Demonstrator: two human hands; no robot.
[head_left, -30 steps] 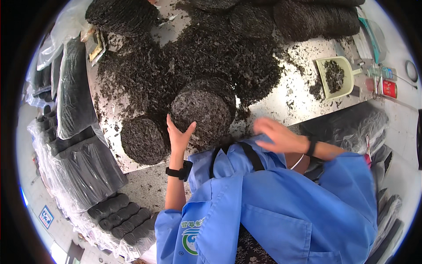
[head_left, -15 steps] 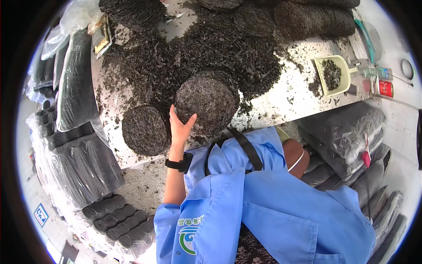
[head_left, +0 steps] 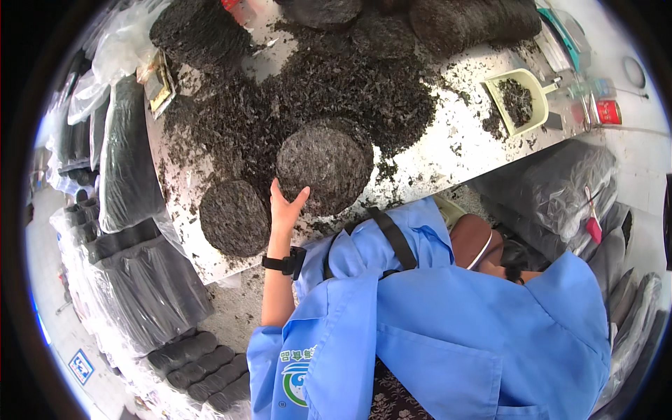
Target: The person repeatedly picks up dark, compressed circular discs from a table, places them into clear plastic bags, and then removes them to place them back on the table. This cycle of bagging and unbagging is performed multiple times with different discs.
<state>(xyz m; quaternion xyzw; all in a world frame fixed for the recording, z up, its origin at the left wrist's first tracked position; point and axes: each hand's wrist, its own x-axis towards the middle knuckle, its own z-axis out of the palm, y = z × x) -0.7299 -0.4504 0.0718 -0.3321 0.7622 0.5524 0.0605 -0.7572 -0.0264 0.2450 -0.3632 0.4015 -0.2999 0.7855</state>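
My left hand (head_left: 285,211) has its thumb and forefinger spread against the near edge of a thick round stack of dried seaweed (head_left: 325,169); a black band is on that wrist. Left of it lies a second round stack of dried seaweed (head_left: 235,218), apart from the hand. Loose dark seaweed flakes (head_left: 308,91) heap behind both stacks. Low at my right side, my right hand (head_left: 495,269) shows only in small part, beside a dark band and a brown rounded thing (head_left: 474,241). Its fingers are hidden by my blue sleeve and the shadow.
A pale dustpan (head_left: 514,105) holding flakes lies on the white table (head_left: 448,157). More seaweed rolls (head_left: 476,24) stand along the back. Bagged dark rolls (head_left: 133,161) pile up at the left, and further bags (head_left: 553,182) at the right below the table edge. A red can (head_left: 609,112) is far right.
The view has shifted a little, and my right arm has come into sight at my side, with the forearm and dark band now showing. My left hand stays at the stack.
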